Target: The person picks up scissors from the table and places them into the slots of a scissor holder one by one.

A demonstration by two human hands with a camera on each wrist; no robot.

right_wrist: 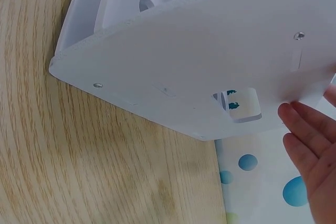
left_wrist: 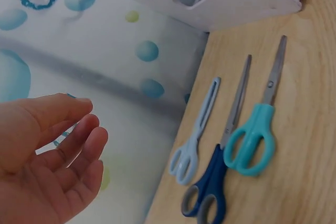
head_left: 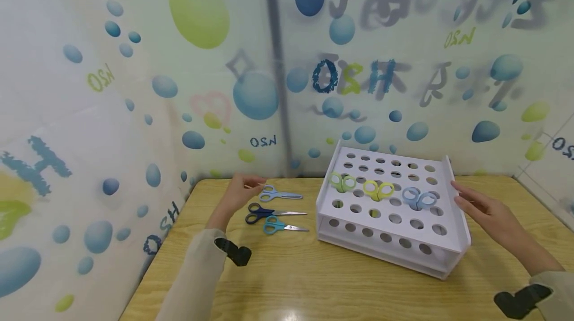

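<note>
My left hand (head_left: 242,194), fingers loosely bent with nothing in them, hovers near the handle of light-blue scissors (left_wrist: 195,139) in the head view. Beside that pair on the table lie navy scissors (left_wrist: 212,174) and teal scissors (left_wrist: 257,135), blades pointing toward the rack. On the right stands a white rack (right_wrist: 157,66) with rows of round holes. Green scissors (head_left: 343,187), yellow scissors (head_left: 375,196) and blue scissors (head_left: 417,203) stand in one row of it, handles up. My right hand (head_left: 498,221) rests its fingertips (right_wrist: 286,111) against the rack's right side panel.
The wooden table (head_left: 278,271) backs onto a curtain (head_left: 215,86) printed with blue and green drops. A rectangular cutout (right_wrist: 244,106) pierces the rack's side panel. The rack's raised side walls stand above its top.
</note>
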